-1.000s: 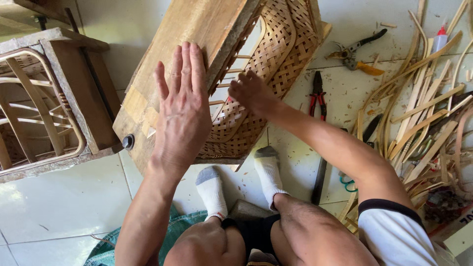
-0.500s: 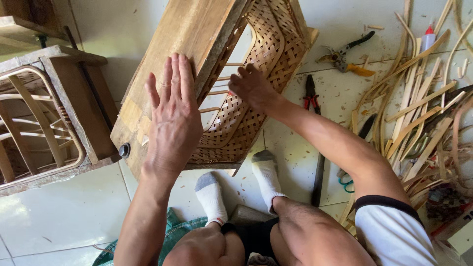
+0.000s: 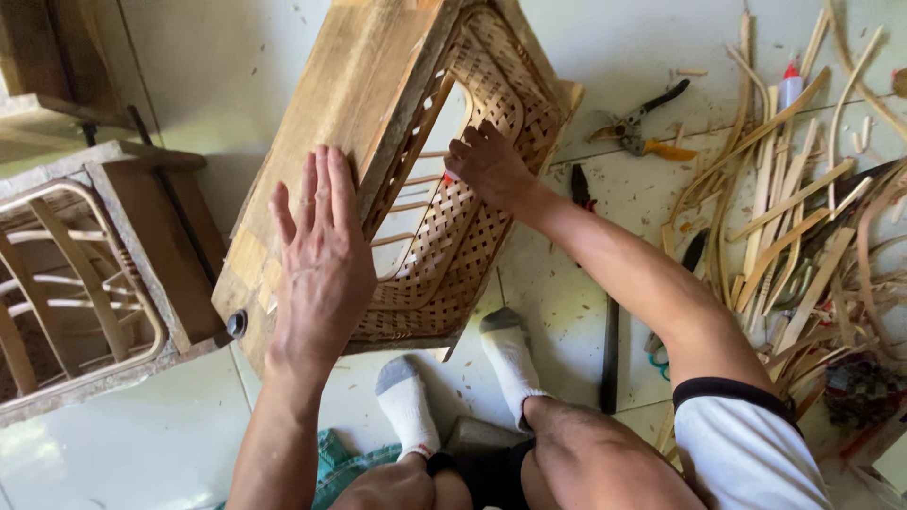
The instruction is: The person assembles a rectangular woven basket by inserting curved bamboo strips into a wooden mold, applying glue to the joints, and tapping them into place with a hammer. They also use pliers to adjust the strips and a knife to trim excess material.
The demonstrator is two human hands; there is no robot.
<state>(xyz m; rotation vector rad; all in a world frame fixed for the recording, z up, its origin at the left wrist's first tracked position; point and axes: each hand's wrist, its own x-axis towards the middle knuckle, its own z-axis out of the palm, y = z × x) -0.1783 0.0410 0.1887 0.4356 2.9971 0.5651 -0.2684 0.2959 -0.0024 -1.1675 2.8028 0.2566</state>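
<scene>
My left hand lies open and flat on the wooden frame of the stool, which stands tipped on the floor before my feet. My right hand pinches a strand of the woven panel. I judge the frame stiff and weighty, best held there; the weave looks fragile.

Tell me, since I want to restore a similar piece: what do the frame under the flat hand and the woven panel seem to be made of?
The frame under the left hand looks like bare, worn wood: visible grain, a matte patchy surface, no gloss. The woven panel that the right hand touches looks like cane or rattan: thin tan strips in an open lattice, probably unvarnished.
</scene>
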